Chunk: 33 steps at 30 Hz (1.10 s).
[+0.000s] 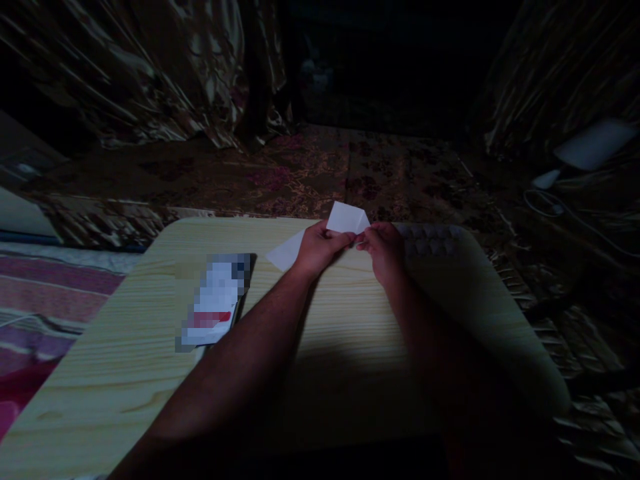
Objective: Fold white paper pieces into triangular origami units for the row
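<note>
A small piece of white folded paper (345, 218) is held up between both hands above the far part of the wooden table. My left hand (320, 248) pinches its lower edge with the thumb lying across the front. On its right corner, the fingers of my right hand (383, 247) are closed, close to the left thumb. Beneath and left of my left hand lies another white sheet (284, 253), partly hidden by that hand. To the left, a pixel-blurred flat item with white and red areas (215, 300) rests on the table.
The light wood table (150, 387) has rounded corners. Behind my right hand lies a bumpy tray-like thing (433, 240), dim in the shadow. A patterned cloth-covered surface (350, 167) runs along the far side. A white device with a cable (595, 143) stands at right. Striped bedding (75, 293) is at left.
</note>
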Motion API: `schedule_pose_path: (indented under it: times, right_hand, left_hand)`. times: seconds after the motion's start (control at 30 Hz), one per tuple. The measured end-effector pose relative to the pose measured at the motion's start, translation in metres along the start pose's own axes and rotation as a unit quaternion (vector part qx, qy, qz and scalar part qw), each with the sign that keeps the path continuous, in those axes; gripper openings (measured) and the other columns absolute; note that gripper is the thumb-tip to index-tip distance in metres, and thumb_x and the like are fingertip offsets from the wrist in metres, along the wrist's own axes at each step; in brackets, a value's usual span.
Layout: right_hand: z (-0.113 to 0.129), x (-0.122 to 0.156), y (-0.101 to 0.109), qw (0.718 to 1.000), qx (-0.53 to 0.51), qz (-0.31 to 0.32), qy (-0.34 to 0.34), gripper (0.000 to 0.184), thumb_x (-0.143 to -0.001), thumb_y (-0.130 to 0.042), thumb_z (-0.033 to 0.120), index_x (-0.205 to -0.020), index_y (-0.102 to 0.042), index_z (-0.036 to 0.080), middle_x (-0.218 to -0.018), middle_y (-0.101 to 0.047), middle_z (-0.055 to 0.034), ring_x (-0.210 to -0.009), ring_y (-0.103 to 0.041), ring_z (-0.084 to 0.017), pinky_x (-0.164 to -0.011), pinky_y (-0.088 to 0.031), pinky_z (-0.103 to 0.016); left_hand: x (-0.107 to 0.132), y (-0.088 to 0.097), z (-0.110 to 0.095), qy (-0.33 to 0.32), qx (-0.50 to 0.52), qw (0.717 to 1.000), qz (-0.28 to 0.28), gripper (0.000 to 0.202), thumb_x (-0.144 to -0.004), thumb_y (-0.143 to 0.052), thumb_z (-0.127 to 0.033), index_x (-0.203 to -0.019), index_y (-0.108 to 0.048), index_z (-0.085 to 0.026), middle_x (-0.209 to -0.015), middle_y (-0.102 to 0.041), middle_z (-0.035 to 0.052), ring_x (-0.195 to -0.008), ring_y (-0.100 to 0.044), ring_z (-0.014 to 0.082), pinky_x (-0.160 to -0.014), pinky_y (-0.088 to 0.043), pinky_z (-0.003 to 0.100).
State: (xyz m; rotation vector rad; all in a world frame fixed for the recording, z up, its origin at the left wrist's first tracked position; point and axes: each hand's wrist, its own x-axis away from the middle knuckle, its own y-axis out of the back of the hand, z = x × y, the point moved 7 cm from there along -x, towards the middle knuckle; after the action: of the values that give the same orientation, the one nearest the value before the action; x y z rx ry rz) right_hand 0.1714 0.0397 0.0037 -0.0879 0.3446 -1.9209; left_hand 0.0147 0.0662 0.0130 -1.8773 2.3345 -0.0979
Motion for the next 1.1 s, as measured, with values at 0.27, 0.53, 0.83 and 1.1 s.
schedule_pose_path:
  times: [0.27, 0.53, 0.83, 1.1]
  right_hand:
    - [0.0002, 0.0026, -0.0065, 0.996, 0.078, 0.038, -0.002, 0.021, -0.068, -0.071, 0.034, -0.079, -0.059, 0.021, -0.055, -0.058, 0.0072, -0.049, -0.053, -0.011, -0.052, -0.047, -0.025]
    - [0.0051, 0.0033, -0.0058, 0.993, 0.107, 0.049, 0.015, 0.021, -0.069, -0.072, 0.037, -0.074, -0.063, 0.02, -0.056, -0.058, 0.0061, -0.05, -0.053, -0.01, -0.053, -0.042, -0.025]
    - [0.0034, 0.0052, -0.0095, 0.992, 0.115, 0.053, -0.007, 0.018, -0.065, -0.073, 0.034, -0.074, -0.064, 0.02, -0.054, -0.059, 0.0057, -0.05, -0.053, -0.012, -0.053, -0.041, -0.026]
    - [0.0029, 0.004, -0.0091, 0.991, 0.117, 0.057, -0.003, 0.015, -0.064, -0.072, 0.031, -0.072, -0.068, 0.02, -0.053, -0.06, 0.0051, -0.051, -0.054, -0.012, -0.054, -0.04, -0.026]
  left_hand:
    - [-0.0002, 0.0076, 0.0038, 0.002, -0.014, 0.999, -0.032, 0.027, -0.061, -0.083, -0.032, -0.073, -0.069, -0.012, -0.064, -0.064, 0.0002, -0.053, -0.05, 0.0098, -0.052, -0.038, 0.024]
    - [-0.0006, 0.0057, 0.0046, -0.014, -0.052, 0.998, -0.018, 0.031, -0.066, -0.081, -0.039, -0.068, -0.066, -0.013, -0.059, -0.058, -0.0009, -0.05, -0.044, 0.0074, -0.048, -0.03, 0.022]
    - [0.0011, 0.0069, 0.0038, -0.001, -0.109, 0.994, -0.025, 0.037, -0.07, -0.076, -0.043, -0.055, -0.059, -0.013, -0.049, -0.05, -0.0015, -0.042, -0.036, 0.0062, -0.042, -0.022, 0.023]
    - [0.0009, 0.0059, 0.005, -0.011, -0.157, 0.987, -0.008, 0.04, -0.074, -0.072, -0.047, -0.058, -0.064, -0.011, -0.048, -0.049, -0.0006, -0.041, -0.036, 0.007, -0.042, -0.021, 0.024]
